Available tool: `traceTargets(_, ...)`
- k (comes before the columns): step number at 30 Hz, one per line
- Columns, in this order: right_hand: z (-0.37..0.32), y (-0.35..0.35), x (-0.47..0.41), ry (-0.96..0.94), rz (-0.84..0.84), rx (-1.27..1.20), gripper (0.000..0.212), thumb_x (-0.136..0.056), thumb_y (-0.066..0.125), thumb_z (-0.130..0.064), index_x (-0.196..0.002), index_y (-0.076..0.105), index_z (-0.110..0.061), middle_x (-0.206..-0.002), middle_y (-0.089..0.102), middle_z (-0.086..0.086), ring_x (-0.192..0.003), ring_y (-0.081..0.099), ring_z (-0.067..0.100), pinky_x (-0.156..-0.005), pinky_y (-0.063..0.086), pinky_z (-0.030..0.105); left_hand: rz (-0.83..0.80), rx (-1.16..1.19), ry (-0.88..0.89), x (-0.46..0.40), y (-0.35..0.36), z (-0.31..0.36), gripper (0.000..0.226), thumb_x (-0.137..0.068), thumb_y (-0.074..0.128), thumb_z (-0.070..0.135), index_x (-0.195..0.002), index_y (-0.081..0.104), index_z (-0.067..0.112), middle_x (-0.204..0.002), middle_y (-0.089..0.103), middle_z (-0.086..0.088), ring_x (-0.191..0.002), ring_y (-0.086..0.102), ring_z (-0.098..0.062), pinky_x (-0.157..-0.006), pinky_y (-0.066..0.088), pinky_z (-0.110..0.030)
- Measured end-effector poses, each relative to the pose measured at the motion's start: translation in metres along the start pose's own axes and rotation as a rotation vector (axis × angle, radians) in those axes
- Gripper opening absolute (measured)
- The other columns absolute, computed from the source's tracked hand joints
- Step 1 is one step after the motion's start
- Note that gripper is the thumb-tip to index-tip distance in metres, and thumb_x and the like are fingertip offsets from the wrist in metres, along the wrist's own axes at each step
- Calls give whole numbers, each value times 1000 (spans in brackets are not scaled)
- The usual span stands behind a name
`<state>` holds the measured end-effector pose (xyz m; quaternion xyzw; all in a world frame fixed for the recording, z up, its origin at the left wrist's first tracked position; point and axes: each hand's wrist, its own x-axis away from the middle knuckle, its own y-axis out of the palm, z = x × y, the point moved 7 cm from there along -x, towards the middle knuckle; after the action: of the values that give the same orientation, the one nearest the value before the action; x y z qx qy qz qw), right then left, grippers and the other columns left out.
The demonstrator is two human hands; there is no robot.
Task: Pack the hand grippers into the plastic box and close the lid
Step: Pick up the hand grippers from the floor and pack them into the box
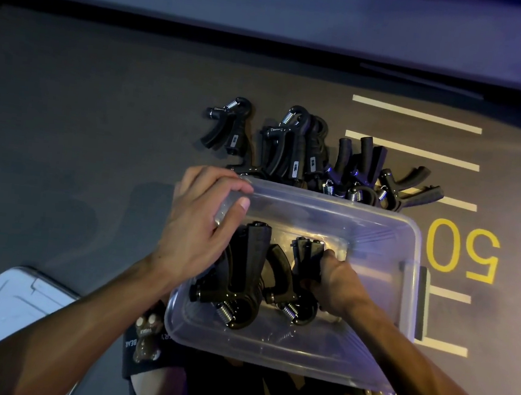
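A clear plastic box sits on the dark floor in front of me. My left hand grips its far left rim, thumb inside the wall. Inside the box my right hand holds a black hand gripper near the bottom. Another black hand gripper with a steel spring lies in the box's left half. Several more hand grippers lie in a loose row on the floor just beyond the box, one apart at the left.
The box's white lid lies on the floor at the lower left. Yellow digits "50" and white painted lines mark the floor to the right. My sandalled feet stand under the box's near edge.
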<state>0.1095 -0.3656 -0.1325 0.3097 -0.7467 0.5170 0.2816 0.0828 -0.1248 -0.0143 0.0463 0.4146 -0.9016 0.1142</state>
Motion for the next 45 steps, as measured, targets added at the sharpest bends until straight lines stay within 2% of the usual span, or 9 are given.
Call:
traceTargets(14, 6, -8, 1, 50, -9, 86, 46, -89, 66, -41, -119, 56, -7, -118, 65, 17, -108, 62, 33, -85, 49, 35, 36, 87, 11, -7, -13, -5, 19, -103, 54, 26, -116, 66, 22, -116, 57, 13, -115, 51, -5, -103, 39, -33)
traceTargets(17, -6, -35, 7, -9, 84, 163, 44, -92, 61, -45, -120, 56, -11, -118, 66, 16, -111, 62, 34, -83, 45, 33, 115, 138, -125, -38, -33, -36, 16, -102, 53, 25, -109, 66, 29, -107, 61, 16, -105, 58, -1, -94, 42, -18)
traceTargets(20, -39, -68, 21, -200, 228, 82, 37, -92, 59, -44, -121, 62, -21, -109, 74, 6, -105, 68, 27, -88, 52, 35, -193, 41, -294, -75, -15, -78, 27, -98, 55, 18, -119, 62, 33, -111, 64, 8, -100, 61, -5, -97, 48, -30)
traceTargets(23, -71, -81, 33, -370, 252, 43, 31, -93, 57, -40, -119, 66, -25, -106, 76, -1, -104, 70, 20, -88, 53, 38, -612, -249, -328, -93, 25, -102, 52, -97, 56, 21, -143, 44, 40, -135, 57, -7, -124, 55, -25, -107, 44, -43)
traceTargets(27, -79, -78, 34, -412, 202, 32, 30, -95, 55, -39, -123, 62, -29, -114, 73, -5, -112, 66, 18, -94, 50, 39, -781, -333, -323, -109, 67, -111, 59, -97, 57, 28, -150, 36, 42, -142, 50, -9, -132, 49, -29, -109, 42, -42)
traceTargets(34, -78, -74, 36, -451, 190, -21, 28, -96, 57, -38, -122, 63, -28, -109, 75, -7, -107, 68, 14, -92, 51, 38, -676, -454, -258, -124, 79, -115, 57, -96, 56, 40, -147, 34, 51, -141, 50, -4, -128, 51, -29, -98, 46, -40)
traceTargets(39, -80, -72, 40, -483, 201, -24, 28, -96, 56, -38, -121, 62, -29, -106, 75, -7, -104, 68, 17, -91, 51, 40, -709, -375, -315, -129, 82, -114, 54, -95, 62, 38, -145, 42, 43, -140, 48, -6, -130, 48, -29, -105, 44, -42)
traceTargets(42, -78, -76, 43, -499, 251, -59, 24, -95, 58, -35, -117, 65, -28, -100, 75, -10, -94, 69, 11, -85, 52, 30, -531, -256, -299, -132, 66, -109, 34, -93, 66, 34, -127, 61, 37, -115, 64, 0, -109, 62, -24, -93, 49, -32)
traceTargets(45, -77, -82, 47, -513, 313, -128, 20, -94, 62, -29, -113, 67, -27, -97, 75, -15, -91, 67, 2, -77, 45, 10, -294, -121, -258, -130, 34, -99, 21, -90, 71, 38, -110, 65, 37, -81, 62, 12, -77, 62, -17, -80, 48, -27)
